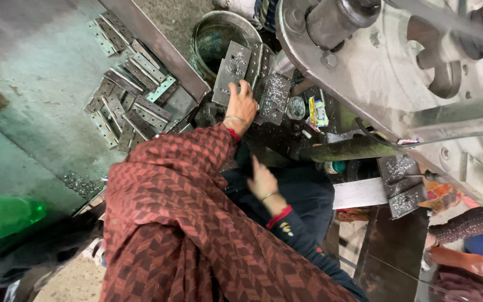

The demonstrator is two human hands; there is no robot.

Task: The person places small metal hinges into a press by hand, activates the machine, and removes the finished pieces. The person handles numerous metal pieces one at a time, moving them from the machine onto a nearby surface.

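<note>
Red-brown herringbone cloth of the person's shawl fills the near part of the view, and out of it come both arms. The right hand lies nearest, low over the dark lap below the press, fingers loosely spread and holding nothing that I can make out. Further out the left hand reaches up to a stack of flat steel hinge plates leaning on the machine bed, its fingertips pressed on the lower edge of the front plate; whether the thumb closes behind it cannot be told from here. These plates look stiff, thin and fairly heavy for their size, with punched holes and sheared edges that may be sharp, and bright metal chips cling to them, so they are probably oily and slippery; a pinch across the long edges near the middle seems the safest hold. To the left, on the grey-green bench, a loose heap of hinge blanks lies well apart from the hands. Beyond the stack stands a round metal tub, and to the right the big grey press frame rises over a swarf-covered ledge
</note>
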